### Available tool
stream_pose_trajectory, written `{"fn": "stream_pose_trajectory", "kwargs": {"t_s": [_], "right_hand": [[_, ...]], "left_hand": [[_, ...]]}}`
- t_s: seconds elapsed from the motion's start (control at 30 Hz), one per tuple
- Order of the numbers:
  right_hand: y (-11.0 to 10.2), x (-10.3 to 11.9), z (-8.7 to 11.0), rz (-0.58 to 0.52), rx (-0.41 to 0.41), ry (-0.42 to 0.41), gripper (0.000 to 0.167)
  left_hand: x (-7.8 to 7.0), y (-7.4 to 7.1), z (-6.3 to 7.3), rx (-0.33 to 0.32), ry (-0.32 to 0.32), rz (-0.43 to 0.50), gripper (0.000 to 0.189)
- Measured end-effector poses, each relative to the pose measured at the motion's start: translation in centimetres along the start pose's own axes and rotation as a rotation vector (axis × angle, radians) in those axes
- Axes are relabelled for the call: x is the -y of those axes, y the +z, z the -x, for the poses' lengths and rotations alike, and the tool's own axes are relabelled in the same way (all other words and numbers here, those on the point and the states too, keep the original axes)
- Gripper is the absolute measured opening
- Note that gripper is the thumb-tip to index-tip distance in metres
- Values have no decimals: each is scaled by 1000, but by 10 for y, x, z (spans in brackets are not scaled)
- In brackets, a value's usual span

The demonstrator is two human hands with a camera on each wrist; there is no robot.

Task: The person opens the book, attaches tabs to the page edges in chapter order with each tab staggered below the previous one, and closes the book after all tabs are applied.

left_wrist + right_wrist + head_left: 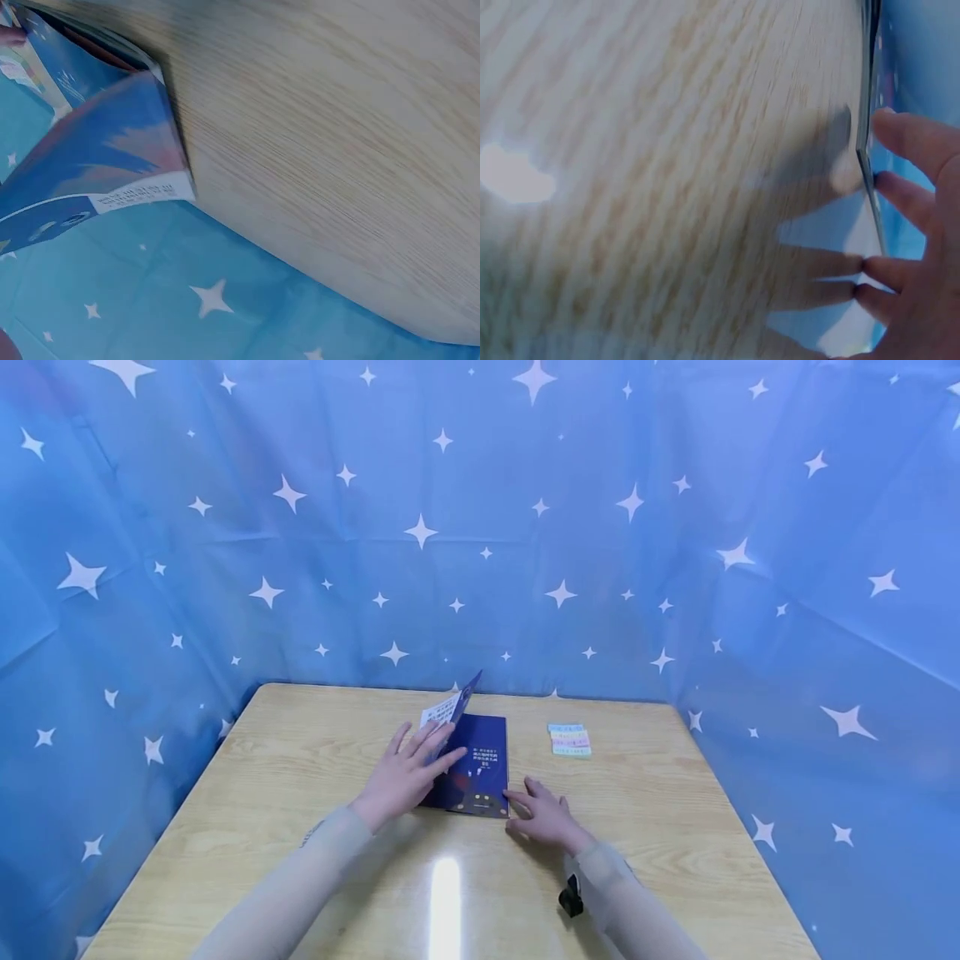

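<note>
A dark blue book (491, 747) with white print lies on the table, its left-hand cover or leaf (468, 693) raised at a steep slant. My left hand (400, 781) is spread against this raised part, fingers mostly straight. In the left wrist view the raised part (112, 139) bends over, showing a blue and pinkish picture with a white printed strip. My right hand (546, 817) is at the book's lower right edge, fingertips close to the table. The right wrist view shows its thumb and fingers (907, 139) loosely bent along the book's thin edge (865, 112).
Several pastel paper strips (570, 740) with writing lie to the right of the book. A small black object (571, 897) hangs at the right wrist. The wooden table (300, 743) reflects a bright light (446, 906) near its front. A blue star-patterned curtain (480, 568) surrounds the table's back and sides.
</note>
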State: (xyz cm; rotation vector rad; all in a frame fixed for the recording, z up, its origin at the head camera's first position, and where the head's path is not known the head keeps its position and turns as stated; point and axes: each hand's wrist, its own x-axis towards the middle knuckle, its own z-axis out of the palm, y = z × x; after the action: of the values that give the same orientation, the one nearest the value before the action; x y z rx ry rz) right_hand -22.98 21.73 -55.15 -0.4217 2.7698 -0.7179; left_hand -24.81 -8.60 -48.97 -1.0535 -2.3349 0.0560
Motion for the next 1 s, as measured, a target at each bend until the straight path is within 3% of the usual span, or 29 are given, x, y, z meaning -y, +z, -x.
{"fn": "stream_pose_trajectory", "kwargs": {"t_s": [0.2,0.37,0.67,0.8,1.0], "right_hand": [[-1,8,4,18,20,4,64],[-3,17,6,44,44,-32,71],[2,28,3,85,84,-72,78],[6,30,0,95,98,-79,79],[7,31,-2,106,105,-78,80]], "left_hand": [[11,-6,13,-73,-121,-108,64],[14,-7,17,-39,-220,-160,58],[18,-2,25,240,-375,-141,62],[22,8,31,319,-433,-53,50],[23,26,35,424,-592,168,38]]}}
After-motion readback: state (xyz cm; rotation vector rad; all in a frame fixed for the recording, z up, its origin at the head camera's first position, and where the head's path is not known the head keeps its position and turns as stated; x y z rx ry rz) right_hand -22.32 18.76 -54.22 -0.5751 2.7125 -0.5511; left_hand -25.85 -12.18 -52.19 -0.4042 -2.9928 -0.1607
